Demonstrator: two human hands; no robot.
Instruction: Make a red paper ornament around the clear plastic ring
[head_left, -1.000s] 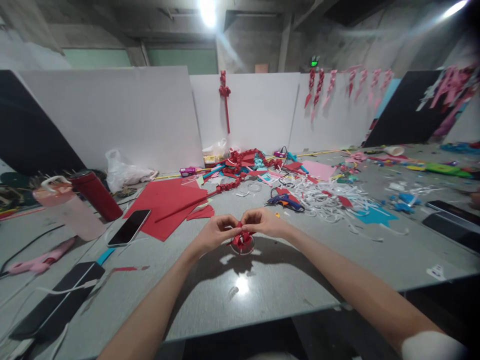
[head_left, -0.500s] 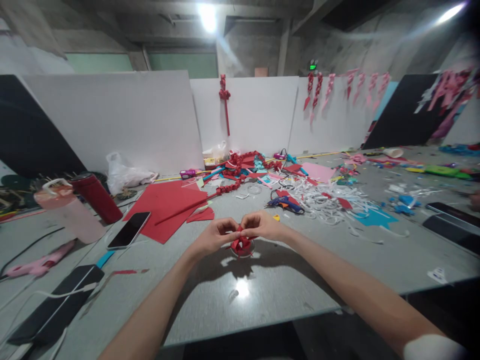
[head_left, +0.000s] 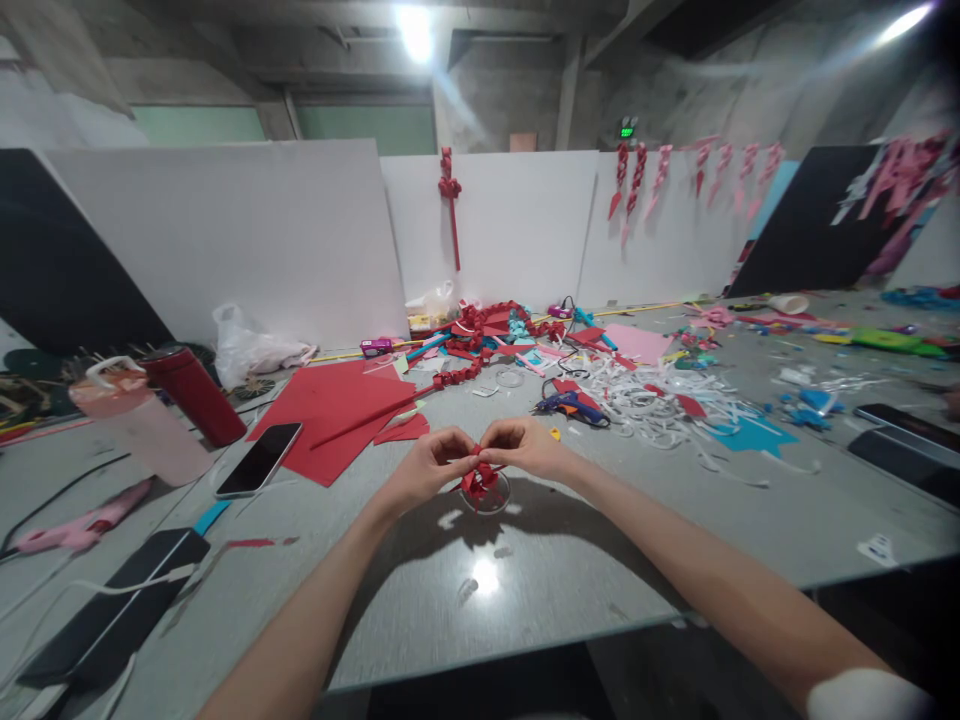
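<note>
Between my two hands is a small folded red paper piece point(head_left: 481, 486) with several pointed bits. My left hand point(head_left: 430, 466) pinches its top from the left, fingertips pressed together. From the other side my right hand point(head_left: 531, 448) pinches the same top, and the fingertips of both hands meet. Right beneath the paper lies a clear round ring or roll point(head_left: 504, 497), partly covered by it; I cannot tell whether the two touch. Just beyond my hands, strips of red paper point(head_left: 403, 429) lie at the left and a blue glue gun point(head_left: 573, 407) at the right.
Red sheets point(head_left: 330, 410), a phone point(head_left: 259, 461), a pink bottle point(head_left: 139, 425), a red flask point(head_left: 196, 397), a pink glue gun point(head_left: 86, 525) and a black power strip point(head_left: 112, 605) lie left. White paper strips point(head_left: 637, 395) are heaped right. The table's front edge point(head_left: 510, 652) is near me.
My hands and the red paper have shifted slightly up and left, baring more of the clear ring beneath. Both hands keep their pinch.
</note>
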